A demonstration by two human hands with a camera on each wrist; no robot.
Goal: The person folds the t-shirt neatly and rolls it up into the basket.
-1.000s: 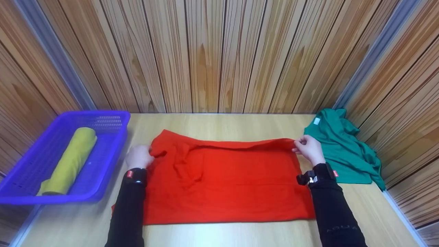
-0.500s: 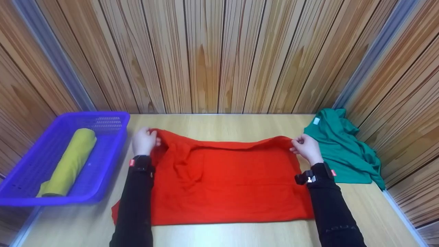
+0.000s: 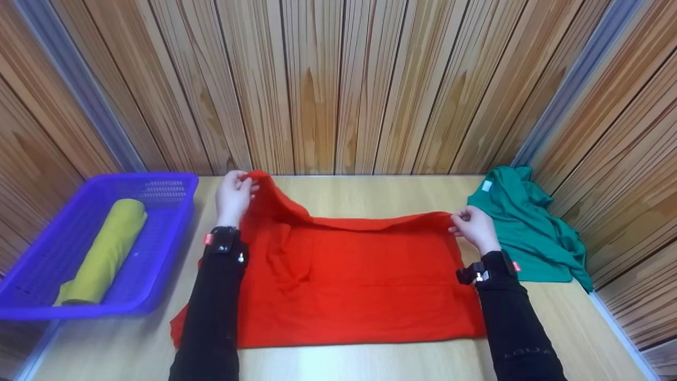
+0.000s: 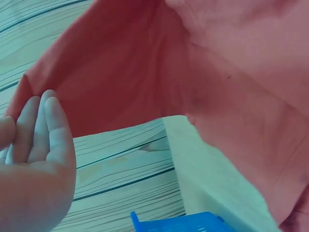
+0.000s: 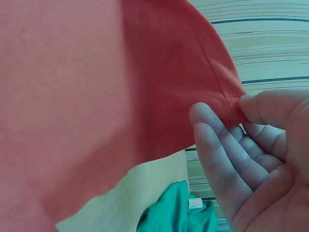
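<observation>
A red garment, likely a shirt [image 3: 359, 280], lies folded lengthwise on the table, its far edge raised at both ends. My left hand [image 3: 233, 197] pinches its far left part and lifts it well off the table. In the left wrist view the cloth [image 4: 120, 72] hangs from the fingertips of the left hand [image 4: 38, 159]. At the far right corner my right hand [image 3: 474, 228] pinches the hem between thumb and fingers. The right wrist view shows that hand [image 5: 251, 159] holding a seamed corner of the shirt [image 5: 164, 72]. Bunched folds lie toward the shirt's left side.
On the left stands a purple basket [image 3: 174, 248] with a rolled yellow cloth [image 3: 108, 251] inside. A crumpled green garment [image 3: 534, 238] with a white label lies at the right. Wood-panelled walls [image 3: 338, 90] enclose the table [image 3: 365, 196] at the back and sides.
My left hand has gone from the shirt's left edge to its far left corner, then raised that corner up and away. The right hand stays almost in place, still pinching its corner.
</observation>
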